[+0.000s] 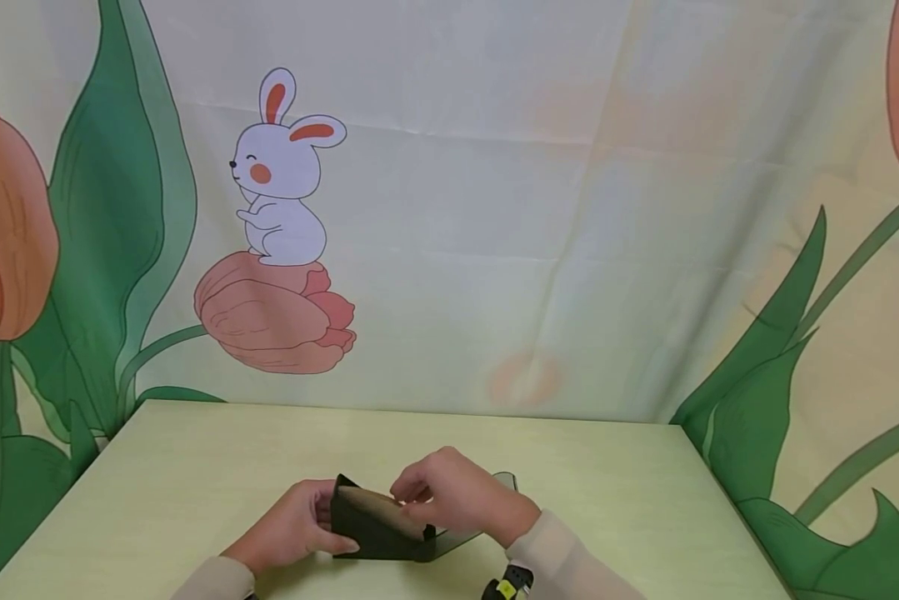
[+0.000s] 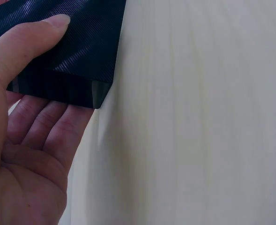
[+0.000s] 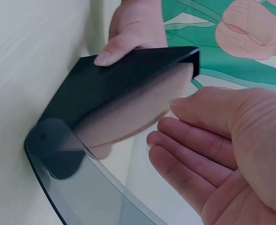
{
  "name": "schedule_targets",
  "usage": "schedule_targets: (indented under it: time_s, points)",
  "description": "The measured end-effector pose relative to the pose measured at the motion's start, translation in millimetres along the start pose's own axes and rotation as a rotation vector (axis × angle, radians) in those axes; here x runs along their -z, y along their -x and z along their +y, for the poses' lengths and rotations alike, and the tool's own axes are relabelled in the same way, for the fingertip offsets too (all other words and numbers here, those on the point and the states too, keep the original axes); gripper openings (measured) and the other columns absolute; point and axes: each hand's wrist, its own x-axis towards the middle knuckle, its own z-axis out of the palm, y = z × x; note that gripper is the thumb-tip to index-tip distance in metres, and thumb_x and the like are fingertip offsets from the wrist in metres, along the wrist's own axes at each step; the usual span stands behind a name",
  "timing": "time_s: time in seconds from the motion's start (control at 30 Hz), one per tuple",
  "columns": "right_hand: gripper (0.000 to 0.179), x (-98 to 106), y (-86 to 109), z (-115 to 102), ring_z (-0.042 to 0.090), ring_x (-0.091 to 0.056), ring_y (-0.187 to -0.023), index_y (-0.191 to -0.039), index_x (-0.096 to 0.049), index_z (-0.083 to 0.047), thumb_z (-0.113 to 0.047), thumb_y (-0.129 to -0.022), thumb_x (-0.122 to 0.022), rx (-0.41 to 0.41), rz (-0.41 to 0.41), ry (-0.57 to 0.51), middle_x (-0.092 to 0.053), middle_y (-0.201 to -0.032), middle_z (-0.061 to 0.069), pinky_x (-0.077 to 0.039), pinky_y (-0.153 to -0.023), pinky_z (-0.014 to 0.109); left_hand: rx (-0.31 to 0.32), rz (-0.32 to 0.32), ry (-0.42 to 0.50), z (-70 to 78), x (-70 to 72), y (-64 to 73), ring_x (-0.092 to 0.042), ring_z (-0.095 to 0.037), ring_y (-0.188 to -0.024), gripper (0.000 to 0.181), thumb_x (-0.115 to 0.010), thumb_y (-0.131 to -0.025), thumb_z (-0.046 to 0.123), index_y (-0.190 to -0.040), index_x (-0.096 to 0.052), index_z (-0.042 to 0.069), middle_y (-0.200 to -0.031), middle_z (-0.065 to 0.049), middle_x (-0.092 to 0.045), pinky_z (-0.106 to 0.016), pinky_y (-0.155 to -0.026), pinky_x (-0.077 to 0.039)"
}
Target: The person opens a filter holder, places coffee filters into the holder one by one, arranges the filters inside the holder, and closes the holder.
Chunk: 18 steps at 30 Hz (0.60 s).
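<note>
A black box with a finely ribbed surface (image 2: 91,47) is held by my left hand (image 1: 302,521), thumb on the near face and fingers beneath or behind. A thin tan curved sheet (image 3: 138,110) shows along the box's open side. My right hand (image 1: 456,496) is at that sheet's edge; in the right wrist view its thumb and fingers close in on it, the index fingertip apparently hidden. A clear smoky lid (image 3: 100,187) hangs swung out from the box on a rounded hinge (image 3: 55,147).
Beneath the hands lies a pale wood-grain table (image 1: 606,500). Behind it hangs a cloth backdrop (image 1: 449,208) with a printed rabbit and tulips. A black and yellow strap piece (image 1: 507,583) sits at my right wrist.
</note>
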Motion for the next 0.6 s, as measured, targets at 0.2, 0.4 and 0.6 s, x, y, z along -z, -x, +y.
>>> schedule_targets:
  time_s: [0.2, 0.4, 0.6]
  points:
    - [0.019, 14.8, 14.3, 3.5, 0.003, -0.072, -0.095, -0.111, -0.078, -0.009, -0.008, -0.092, -0.075, 0.012, 0.059, -0.012, -0.078, -0.109, -0.001, -0.056, -0.085, 0.015, 0.000, -0.005, 0.019, -1.0, 0.3, 0.8, -0.074, -0.023, -0.100, 0.050, -0.090, -0.076, 0.008, -0.121, -0.068, 0.002, -0.112, -0.013, -0.076, -0.027, -0.085, -0.061]
    - [0.025, 28.9, 36.4, 15.5, 0.013, -0.073, -0.101, -0.113, -0.078, -0.013, -0.021, -0.089, -0.081, -0.007, 0.180, -0.021, -0.078, -0.111, -0.004, -0.057, -0.091, 0.024, -0.002, -0.005, 0.024, -0.8, 0.5, 1.6, -0.074, -0.024, -0.100, 0.050, -0.090, -0.077, 0.006, -0.121, -0.068, 0.001, -0.113, -0.015, -0.076, -0.028, -0.086, -0.061]
    - [0.042, 29.9, 67.1, 52.0, 0.011, -0.068, -0.107, -0.116, -0.074, -0.027, -0.036, -0.078, -0.090, -0.037, 0.316, -0.131, -0.074, -0.115, -0.014, -0.055, -0.099, 0.035, 0.000, -0.004, 0.022, -0.5, 0.4, 1.3, -0.074, -0.026, -0.101, 0.050, -0.090, -0.076, 0.007, -0.121, -0.068, 0.002, -0.113, -0.016, -0.076, -0.028, -0.086, -0.061]
